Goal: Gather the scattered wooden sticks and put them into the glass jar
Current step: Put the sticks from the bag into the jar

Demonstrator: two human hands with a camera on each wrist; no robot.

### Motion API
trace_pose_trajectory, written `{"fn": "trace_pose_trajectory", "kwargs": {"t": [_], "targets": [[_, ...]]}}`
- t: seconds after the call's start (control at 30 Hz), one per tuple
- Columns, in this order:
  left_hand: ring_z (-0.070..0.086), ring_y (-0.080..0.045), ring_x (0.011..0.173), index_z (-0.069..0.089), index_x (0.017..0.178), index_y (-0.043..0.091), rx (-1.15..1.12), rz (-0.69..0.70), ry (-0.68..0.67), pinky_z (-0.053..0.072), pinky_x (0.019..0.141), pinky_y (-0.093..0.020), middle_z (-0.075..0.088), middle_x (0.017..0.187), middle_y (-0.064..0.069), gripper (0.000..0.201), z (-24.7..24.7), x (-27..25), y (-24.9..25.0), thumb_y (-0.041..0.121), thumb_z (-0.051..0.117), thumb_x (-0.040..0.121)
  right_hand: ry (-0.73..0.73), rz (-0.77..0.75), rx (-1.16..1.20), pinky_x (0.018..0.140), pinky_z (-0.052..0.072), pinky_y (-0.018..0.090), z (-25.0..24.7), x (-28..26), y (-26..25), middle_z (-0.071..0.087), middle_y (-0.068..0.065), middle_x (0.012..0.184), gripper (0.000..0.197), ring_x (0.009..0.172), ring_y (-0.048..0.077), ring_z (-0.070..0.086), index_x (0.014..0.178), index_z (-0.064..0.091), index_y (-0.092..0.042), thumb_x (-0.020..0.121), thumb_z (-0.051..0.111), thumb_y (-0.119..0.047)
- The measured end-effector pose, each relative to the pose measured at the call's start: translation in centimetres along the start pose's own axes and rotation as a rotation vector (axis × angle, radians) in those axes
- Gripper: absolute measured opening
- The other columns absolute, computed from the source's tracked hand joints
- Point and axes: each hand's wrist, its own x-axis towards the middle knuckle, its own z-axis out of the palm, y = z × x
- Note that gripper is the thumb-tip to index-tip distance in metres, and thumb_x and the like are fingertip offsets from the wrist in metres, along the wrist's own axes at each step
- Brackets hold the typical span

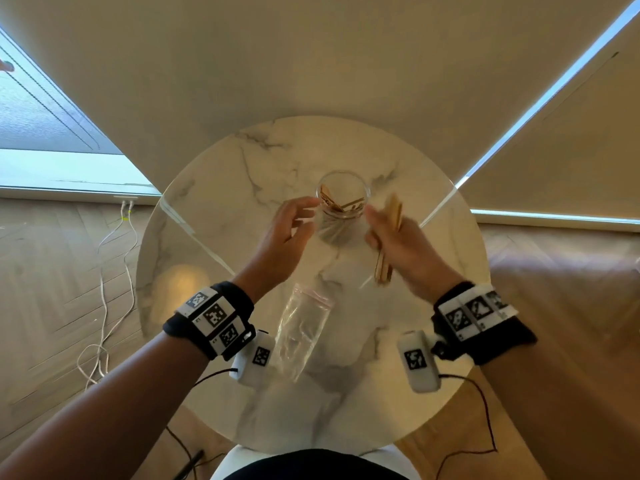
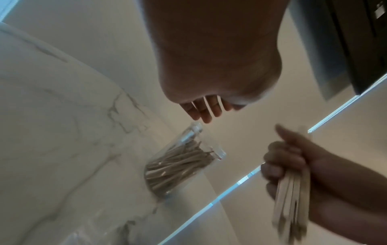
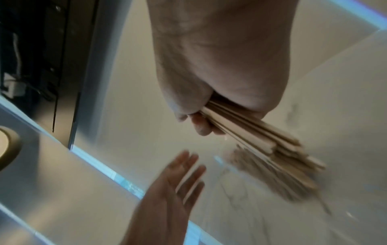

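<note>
While right hand (image 1: 398, 244) clenches stick bundle (image 1: 389, 237) beside jar (image 1: 341, 206) | left hand (image 1: 284, 233) released, likely to steady jar.

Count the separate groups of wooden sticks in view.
2: one bunch gripped in the right hand beside the glass jar, another standing inside the jar. Single sticks can't be counted; some overlap.

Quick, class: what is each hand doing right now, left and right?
Left hand: open, fingers relaxed beside the clear glass jar, holding nothing.
Right hand: closed around a bundle of flat pale wooden sticks.
</note>
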Motion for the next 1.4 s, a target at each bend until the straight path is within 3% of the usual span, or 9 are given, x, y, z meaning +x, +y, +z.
{"fn": "trace_pose_trajectory", "kwargs": {"t": [0.1,0.33,0.43,0.6,0.7,0.93,1.13,1.2,1.4], "targets": [[0.048,-0.013,0.131,0.042,0.149,0.016,0.201,0.005,-0.100,0.043,0.116,-0.040,0.046,0.147,-0.002,0.067,-0.5,2.2,-1.1,0.006,0.072,0.091,0.083,-0.176,0.125,0.075,0.041,0.032,-1.6,3.9,-2.6,0.054,-0.006,0.066,0.046,0.067,0.010,0.050,0.065,0.056,-0.023,0.101,0.052,-0.049],[0.028,-0.023,0.151,0.009,0.164,0.020,0.314,-0.063,-0.252,0.026,0.124,-0.040,0.022,0.164,-0.006,0.135,1.2,7.5,-2.7,0.048,0.096,0.064,0.082,-0.372,0.041,0.068,0.050,0.043,-0.1,11.2,-5.1,0.060,0.004,0.068,0.037,0.062,0.023,0.056,0.068,0.058,-0.020,0.099,0.059,-0.042],[0.034,-0.017,0.142,0.022,0.161,0.019,0.322,-0.041,-0.241,0.030,0.119,-0.035,0.034,0.159,-0.006,0.124,1.7,8.8,-3.3,0.046,0.095,0.066,-0.033,-0.358,-0.164,0.064,0.057,0.044,1.1,13.0,-3.8,0.065,0.011,0.065,0.039,0.058,0.029,0.064,0.072,0.062,-0.010,0.096,0.065,-0.041],[0.049,-0.019,0.135,0.038,0.151,0.027,0.195,-0.018,-0.194,0.046,0.113,-0.048,0.048,0.148,0.002,0.115,1.9,9.5,-5.3,0.062,0.091,0.055,-0.339,-0.401,-0.589,0.069,0.048,0.020,0.1,14.4,-2.7,0.068,-0.012,0.082,0.009,0.074,0.000,0.064,0.087,0.068,-0.022,0.091,0.073,-0.029],[0.053,-0.018,0.133,0.039,0.150,0.029,0.143,0.010,-0.181,0.050,0.109,-0.050,0.052,0.146,0.002,0.114,1.9,9.4,-6.1,0.064,0.092,0.056,-0.461,-0.409,-0.789,0.082,0.049,0.025,-1.4,14.9,-3.4,0.068,-0.008,0.102,0.027,0.091,0.008,0.063,0.110,0.072,-0.021,0.086,0.079,-0.029],[0.053,-0.014,0.132,0.038,0.152,0.022,0.083,0.033,-0.193,0.050,0.108,-0.046,0.053,0.144,0.003,0.112,2.0,9.5,-6.4,0.053,0.096,0.060,-0.395,-0.381,-0.963,0.083,0.058,0.039,-0.2,14.7,-4.0,0.073,0.005,0.108,0.026,0.096,0.022,0.069,0.111,0.074,-0.017,0.085,0.077,-0.018],[0.054,-0.014,0.131,0.037,0.151,0.026,0.100,0.061,-0.211,0.051,0.107,-0.049,0.054,0.142,0.004,0.111,1.7,9.6,-6.6,0.058,0.094,0.061,-0.412,-0.356,-0.940,0.079,0.053,0.025,-1.4,14.4,-5.4,0.066,-0.007,0.112,0.053,0.097,0.010,0.063,0.120,0.069,-0.022,0.072,0.089,-0.031],[0.053,-0.013,0.133,0.036,0.152,0.027,0.117,0.054,-0.209,0.051,0.107,-0.047,0.054,0.143,0.004,0.112,1.6,9.6,-6.8,0.061,0.092,0.061,-0.376,-0.374,-0.890,0.073,0.052,0.020,-2.6,14.0,-5.9,0.067,-0.008,0.107,0.043,0.090,0.006,0.065,0.113,0.071,-0.024,0.075,0.088,-0.026],[0.053,-0.009,0.132,0.039,0.149,0.030,0.104,0.025,-0.200,0.051,0.108,-0.045,0.055,0.141,0.008,0.111,1.7,9.7,-6.8,0.055,0.096,0.057,-0.333,-0.425,-0.907,0.075,0.057,0.037,-0.3,14.0,-3.0,0.070,0.001,0.091,0.012,0.086,0.023,0.069,0.094,0.075,-0.013,0.082,0.078,-0.011]]}}
